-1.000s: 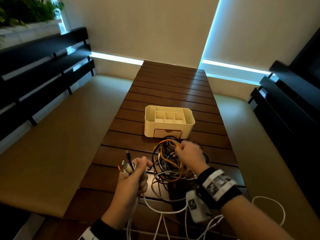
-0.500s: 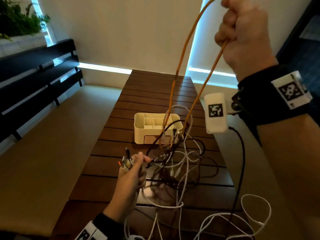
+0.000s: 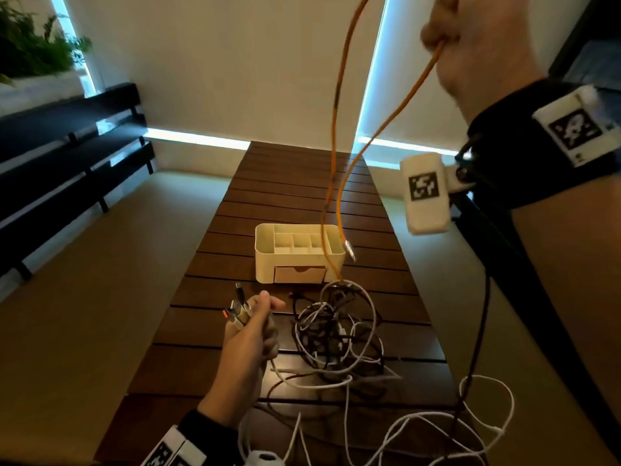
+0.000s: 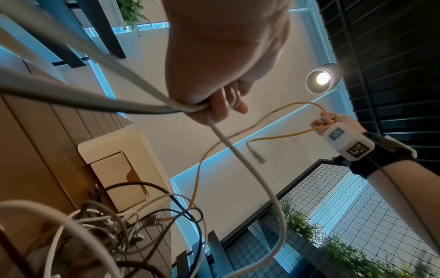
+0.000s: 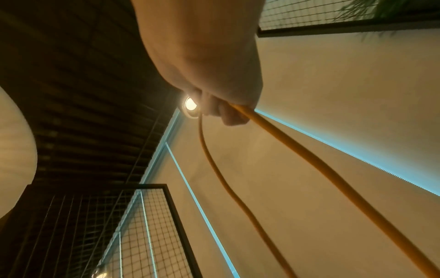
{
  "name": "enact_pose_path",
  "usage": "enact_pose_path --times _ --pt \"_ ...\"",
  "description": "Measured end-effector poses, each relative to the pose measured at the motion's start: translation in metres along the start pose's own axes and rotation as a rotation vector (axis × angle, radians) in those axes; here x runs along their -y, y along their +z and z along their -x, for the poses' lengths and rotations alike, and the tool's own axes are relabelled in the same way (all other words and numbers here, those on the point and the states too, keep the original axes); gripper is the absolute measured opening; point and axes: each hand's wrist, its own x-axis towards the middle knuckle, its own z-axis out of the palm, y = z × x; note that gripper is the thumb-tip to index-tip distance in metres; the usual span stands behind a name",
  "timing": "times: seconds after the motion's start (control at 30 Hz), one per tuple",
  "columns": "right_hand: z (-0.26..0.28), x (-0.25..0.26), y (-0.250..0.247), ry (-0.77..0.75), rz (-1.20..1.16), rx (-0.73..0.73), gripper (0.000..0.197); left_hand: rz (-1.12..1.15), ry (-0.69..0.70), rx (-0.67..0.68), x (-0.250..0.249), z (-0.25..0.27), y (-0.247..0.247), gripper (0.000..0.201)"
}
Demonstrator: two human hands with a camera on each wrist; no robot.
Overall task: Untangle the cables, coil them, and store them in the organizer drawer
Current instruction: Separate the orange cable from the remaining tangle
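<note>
High at the upper right, my right hand (image 3: pixel 470 35) grips an orange cable (image 3: pixel 336 105) as a loop. One strand runs down into the tangle of white and black cables (image 3: pixel 339 334) on the wooden table (image 3: pixel 302 183). The other strand ends in a free plug (image 3: pixel 349 249) hanging over the cream organizer (image 3: pixel 299 252), whose front drawer (image 3: pixel 300 275) is closed. My left hand (image 3: pixel 250 319) holds a bundle of several cable plugs (image 3: pixel 237 307) upright, left of the tangle. In the left wrist view, that left hand (image 4: pixel 221 105) clutches white cables (image 4: pixel 238 154). The right wrist view shows the right hand (image 5: pixel 214 105) curled around the orange cable (image 5: pixel 309 156).
Beige bench seats (image 3: pixel 100 280) flank the long table on both sides. Black slatted backrests (image 3: pixel 67 153) stand at left and right. Loose white cable loops (image 3: pixel 484 415) trail off the table's near right corner. A plant (image 3: pixel 30 45) sits at the upper left.
My right hand rose from the tangle, pulling the orange cable high. One orange end has come free of the pile and now dangles. My left hand stayed in place.
</note>
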Motion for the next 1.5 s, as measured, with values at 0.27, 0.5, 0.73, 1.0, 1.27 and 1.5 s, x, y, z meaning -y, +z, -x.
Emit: enact_pose_path --times 0.27,0.5,0.73,1.0,1.27,1.5 --pt "0.072 -0.045 0.018 0.235 0.024 0.004 0.020 -0.069 0.035 0.073 0.000 0.003 0.007 0.041" --pt "0.132 -0.067 0.020 0.365 -0.183 0.057 0.021 -0.167 0.079 0.141 0.000 -0.001 0.014 0.038" --pt "0.088 -0.038 0.012 0.334 -0.803 -0.138 0.032 -0.519 0.008 0.393 0.001 0.012 0.023 0.045" --pt "0.055 -0.027 0.015 0.287 -1.006 -0.192 0.041 -0.533 -0.005 0.403 0.005 0.010 0.039 0.036" --pt "0.069 -0.018 0.021 0.277 -0.940 -0.071 0.039 -0.367 -0.037 0.358 0.006 -0.007 0.042 0.034" --pt "0.131 -0.023 -0.021 0.326 -0.553 -0.152 0.015 -0.124 0.041 0.195 -0.008 -0.007 0.033 0.035"
